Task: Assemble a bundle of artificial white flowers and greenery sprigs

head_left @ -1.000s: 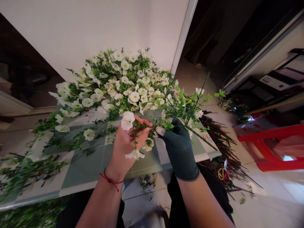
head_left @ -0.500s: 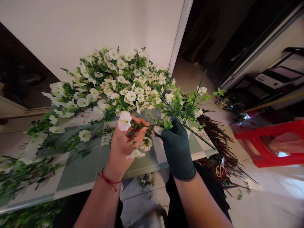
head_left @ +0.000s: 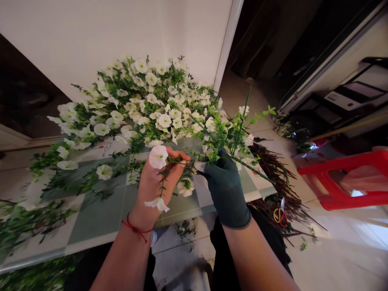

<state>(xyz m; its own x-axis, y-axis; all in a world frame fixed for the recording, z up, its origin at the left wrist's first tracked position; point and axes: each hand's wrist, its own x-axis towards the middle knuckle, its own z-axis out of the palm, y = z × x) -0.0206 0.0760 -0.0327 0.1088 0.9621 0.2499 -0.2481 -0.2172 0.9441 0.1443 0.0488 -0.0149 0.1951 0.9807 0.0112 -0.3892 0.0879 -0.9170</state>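
Holding a flower sprig (head_left: 158,157) above the near edge of the table (head_left: 93,218), pinching its leafy stem between thumb and fingers of the bare left hand (head_left: 154,182), with one white bloom facing up and another drooping over the wrist. Wearing a red cord (head_left: 136,229) there. Gripping the stem's other end, also above the table, between thumb and closed fingers of the right hand (head_left: 227,184), in a dark green glove with a pale thumb tip. Can see a forked green branch (head_left: 254,169) right beside the glove, over the table's right end; cannot tell whether also gripped, or joined to the sprig. Can see a heap of white flowers (head_left: 145,105) across the table's far side, and a loose bloom (head_left: 104,172) lying on its left half. Beyond the table's right end, can make out brown sticks (head_left: 279,173), scissors (head_left: 281,210) on top of them, and, farther right, a red stool (head_left: 357,161).
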